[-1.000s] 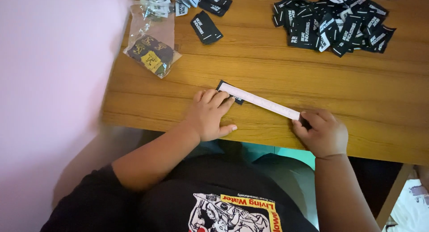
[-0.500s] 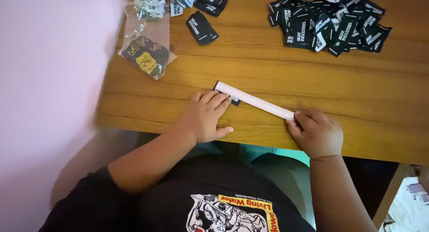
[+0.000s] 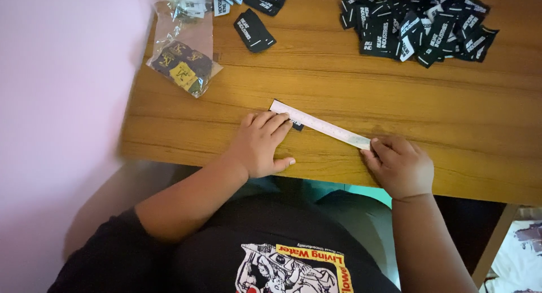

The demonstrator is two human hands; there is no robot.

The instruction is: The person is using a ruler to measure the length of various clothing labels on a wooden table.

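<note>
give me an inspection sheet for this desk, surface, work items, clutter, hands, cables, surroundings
Surface: wooden table, brown grain.
Job's things: ruler flat and slanted, over a small black label.
Clutter: black label pile far right; single black label; clear bag of patches far left.
Hands: left hand presses the ruler's left end; right hand pinches its right end.
Cables: nothing seen.
Surroundings: pink wall on the left.

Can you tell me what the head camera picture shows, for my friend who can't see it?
A person's two hands press a pale ruler flat on a wooden table: the left hand near one end, the right hand at the other. A heap of black labels and a clear bag lie farther back.
</note>
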